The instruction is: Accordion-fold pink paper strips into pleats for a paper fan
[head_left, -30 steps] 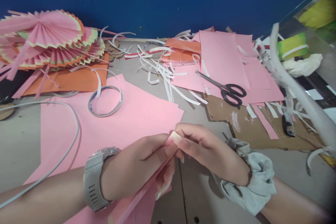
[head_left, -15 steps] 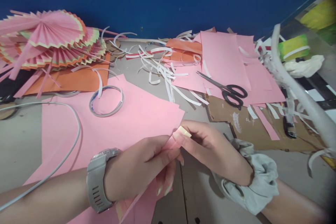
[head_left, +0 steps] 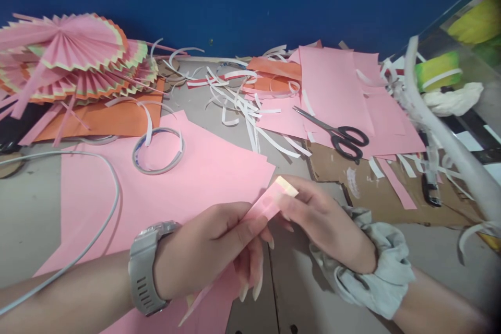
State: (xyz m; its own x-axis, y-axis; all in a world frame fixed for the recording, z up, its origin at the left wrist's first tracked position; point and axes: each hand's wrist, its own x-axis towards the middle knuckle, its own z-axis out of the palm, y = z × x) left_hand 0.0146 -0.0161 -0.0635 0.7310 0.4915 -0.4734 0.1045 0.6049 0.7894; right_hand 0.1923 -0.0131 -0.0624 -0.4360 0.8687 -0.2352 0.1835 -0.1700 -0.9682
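The left hand (head_left: 211,248), with a chunky grey wristwatch (head_left: 146,269) at its wrist, was closed round a narrow, flat-folded strip of pink paper with a pale yellow end (head_left: 263,209), its thumb pressed on top and its other fingers curled below. The right hand (head_left: 326,224), with a pale grey-green fabric scrunchie (head_left: 385,271) round its wrist, pinched the same strip near the yellow end, its thumb on top and its fingertips mostly hidden. The strip slanted between the hands, near the right edge of a large, flat pink paper sheet (head_left: 211,169) on the grey worktop (head_left: 434,255). A thin grey ring (head_left: 158,171) sat on that sheet. Beyond the hands lay a tangle of thin white strips (head_left: 246,107), and black-handled scissors (head_left: 346,141) rested on overlapping pink sheets (head_left: 332,83) to the right. Round, pleated, pink-faced paper fans (head_left: 84,42) were piled at the far left
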